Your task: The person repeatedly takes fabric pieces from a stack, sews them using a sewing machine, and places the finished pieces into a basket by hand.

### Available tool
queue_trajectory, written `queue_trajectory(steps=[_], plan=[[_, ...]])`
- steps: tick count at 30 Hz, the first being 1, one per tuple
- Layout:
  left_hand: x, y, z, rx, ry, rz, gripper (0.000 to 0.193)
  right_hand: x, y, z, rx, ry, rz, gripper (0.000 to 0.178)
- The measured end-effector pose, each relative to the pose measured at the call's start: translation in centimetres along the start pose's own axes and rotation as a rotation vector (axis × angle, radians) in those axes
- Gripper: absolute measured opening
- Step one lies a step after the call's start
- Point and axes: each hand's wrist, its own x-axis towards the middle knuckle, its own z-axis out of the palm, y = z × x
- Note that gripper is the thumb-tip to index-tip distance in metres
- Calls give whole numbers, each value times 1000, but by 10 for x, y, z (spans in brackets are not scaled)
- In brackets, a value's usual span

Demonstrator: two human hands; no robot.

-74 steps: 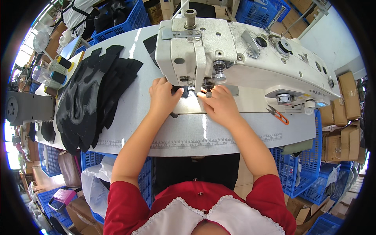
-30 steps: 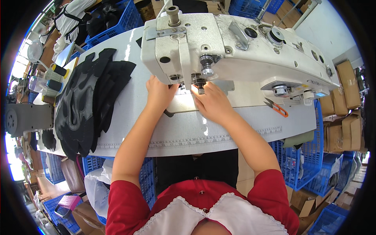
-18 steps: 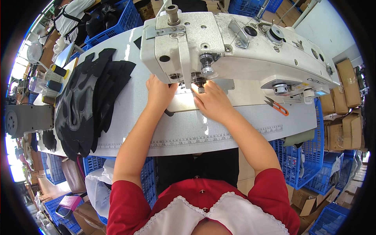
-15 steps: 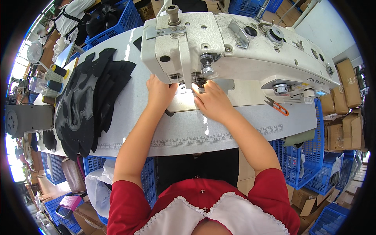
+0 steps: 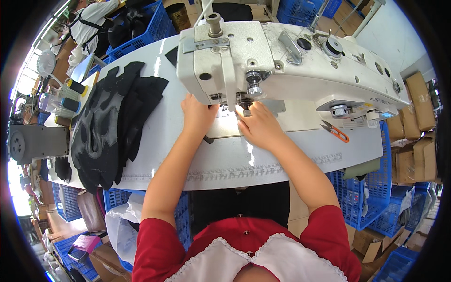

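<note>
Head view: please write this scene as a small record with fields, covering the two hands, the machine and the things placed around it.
Left hand: left hand, left of the needle area, fingertips partly under the machine head
Right hand: right hand, right of the needle area
Held: cannot tell; the fingertips are partly hidden
Machine: white sewing machine, its work area lit
Left side: overlapping black cut pieces with grey patterns
Right side: orange-handled snips
Surface: light grey table, ruler scale along the front
</note>
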Motion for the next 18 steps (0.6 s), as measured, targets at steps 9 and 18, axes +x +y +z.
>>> queue_trajectory(steps=[9,18], plan=[[-4,-5,0,-29,7,-5,20,1,-1,-4,-2,-61,14,28],[16,-7,-19,-313,-6,32,23,1,1,-5,1,-65,34,27]])
